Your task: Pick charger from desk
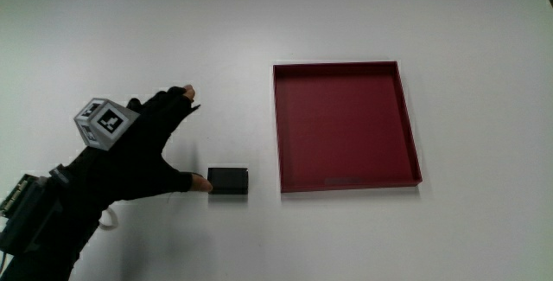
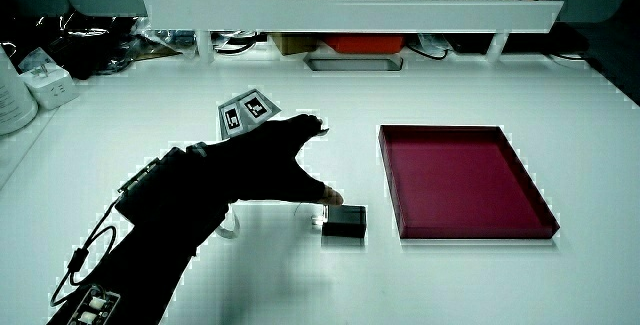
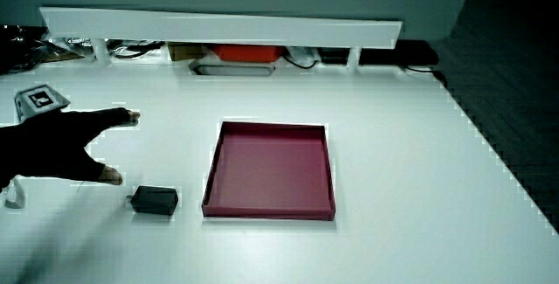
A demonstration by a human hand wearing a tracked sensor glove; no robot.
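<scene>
A small black charger (image 1: 228,181) lies flat on the white table beside the red tray (image 1: 346,183), at the tray's corner nearest the person. It also shows in both side views as the charger (image 2: 343,224) and the charger (image 3: 155,200). The hand (image 1: 143,153) in its black glove lies just beside the charger, fingers spread and holding nothing. Its thumb tip (image 1: 199,182) nearly touches the charger's end, while the other fingers (image 1: 180,99) point away from the person. The patterned cube (image 1: 106,122) rides on the hand's back.
The shallow red tray (image 2: 470,228) holds nothing. A low white partition (image 2: 350,10) runs along the table's edge farthest from the person, with cables and boxes under it. White containers (image 2: 30,85) stand at a table corner near the partition.
</scene>
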